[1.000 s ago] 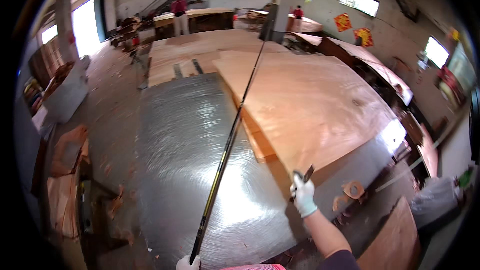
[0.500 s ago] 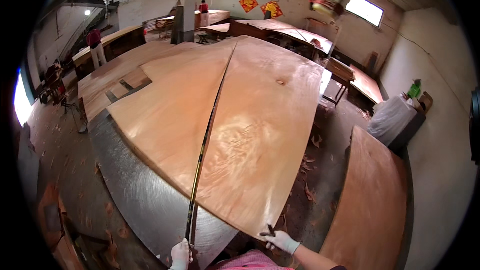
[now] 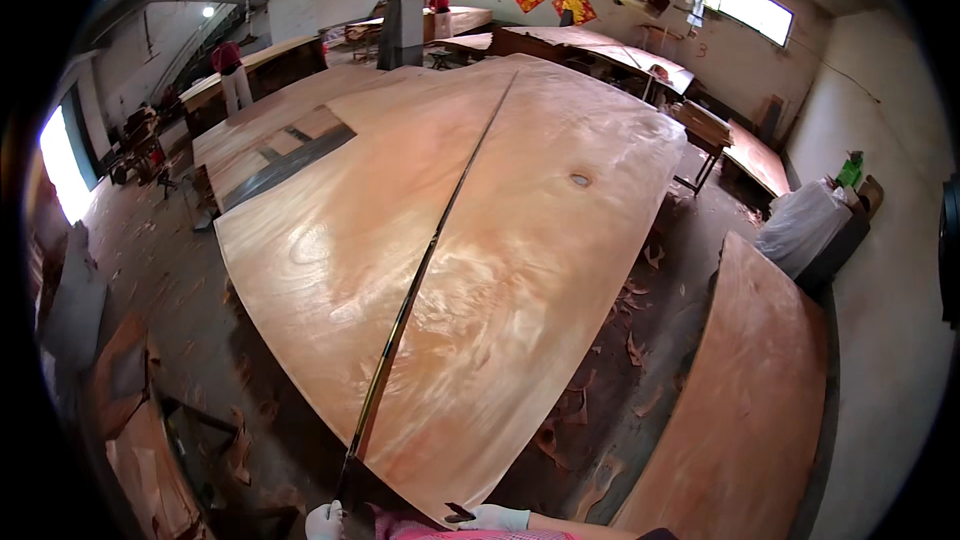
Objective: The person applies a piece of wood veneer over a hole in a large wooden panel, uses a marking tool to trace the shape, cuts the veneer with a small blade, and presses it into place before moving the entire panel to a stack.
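Note:
A wide, thin sheet of pale wood veneer (image 3: 520,320) spreads out in front of me, its near corner reaching down between my hands. Along it lies a long, slender dark pole (image 3: 383,368) with shiny bands. My left hand (image 3: 325,520), in a white glove, is closed round the pole's near end. At the near corner of the veneer is my right hand (image 3: 492,517), also gloved in white. It is closed on a short dark tool (image 3: 459,511) whose exact kind I cannot make out. Whether its fingers also pinch the veneer is unclear.
Another veneer stack (image 3: 745,400) lies low at the right, near a white plastic bag (image 3: 803,228). Scraps (image 3: 636,350) litter the floor. A pillar (image 3: 408,10) rises behind the sheet. Two people work farther back, one by a left-hand stack (image 3: 232,75).
The veneer has slid toward me and now covers the grey metal surface at the near left. Both hands have dropped lower in view, my right hand also shifting left. The view has tilted slightly.

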The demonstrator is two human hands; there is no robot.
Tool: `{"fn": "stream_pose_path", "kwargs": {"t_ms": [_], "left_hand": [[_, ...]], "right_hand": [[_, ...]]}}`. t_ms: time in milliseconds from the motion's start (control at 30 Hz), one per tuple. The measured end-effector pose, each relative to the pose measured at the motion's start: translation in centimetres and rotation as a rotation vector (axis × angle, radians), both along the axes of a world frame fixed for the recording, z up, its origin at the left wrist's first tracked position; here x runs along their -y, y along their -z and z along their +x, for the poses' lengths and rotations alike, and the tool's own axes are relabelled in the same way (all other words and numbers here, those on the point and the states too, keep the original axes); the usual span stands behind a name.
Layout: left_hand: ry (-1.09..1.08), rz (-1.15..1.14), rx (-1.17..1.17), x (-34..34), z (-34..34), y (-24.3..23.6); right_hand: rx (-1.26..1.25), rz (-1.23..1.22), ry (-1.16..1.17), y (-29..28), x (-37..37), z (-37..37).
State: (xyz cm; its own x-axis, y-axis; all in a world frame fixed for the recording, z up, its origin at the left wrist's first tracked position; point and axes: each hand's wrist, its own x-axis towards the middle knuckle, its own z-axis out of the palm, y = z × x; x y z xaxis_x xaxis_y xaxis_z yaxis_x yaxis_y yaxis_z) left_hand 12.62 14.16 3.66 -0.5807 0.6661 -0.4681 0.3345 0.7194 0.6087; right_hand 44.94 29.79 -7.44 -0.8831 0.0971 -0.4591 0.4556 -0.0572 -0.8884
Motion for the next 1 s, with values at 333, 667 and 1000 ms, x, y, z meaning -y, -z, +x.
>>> {"fn": "stream_pose_path", "kwargs": {"t_ms": [333,667,1000], "left_hand": [[-0.103,0.148,-0.227,4.9,-4.7,1.4],[-0.649,0.393,-0.49,19.6,-19.3,3.3],[-0.907,-0.302,-0.955,33.6,-43.0,2.6]], "right_hand": [[0.353,0.01,0.237,-3.5,1.1,-1.2],[0.295,0.092,0.132,-6.6,9.9,-17.1],[0.322,-0.155,0.034,-9.3,18.8,-30.7]]}}
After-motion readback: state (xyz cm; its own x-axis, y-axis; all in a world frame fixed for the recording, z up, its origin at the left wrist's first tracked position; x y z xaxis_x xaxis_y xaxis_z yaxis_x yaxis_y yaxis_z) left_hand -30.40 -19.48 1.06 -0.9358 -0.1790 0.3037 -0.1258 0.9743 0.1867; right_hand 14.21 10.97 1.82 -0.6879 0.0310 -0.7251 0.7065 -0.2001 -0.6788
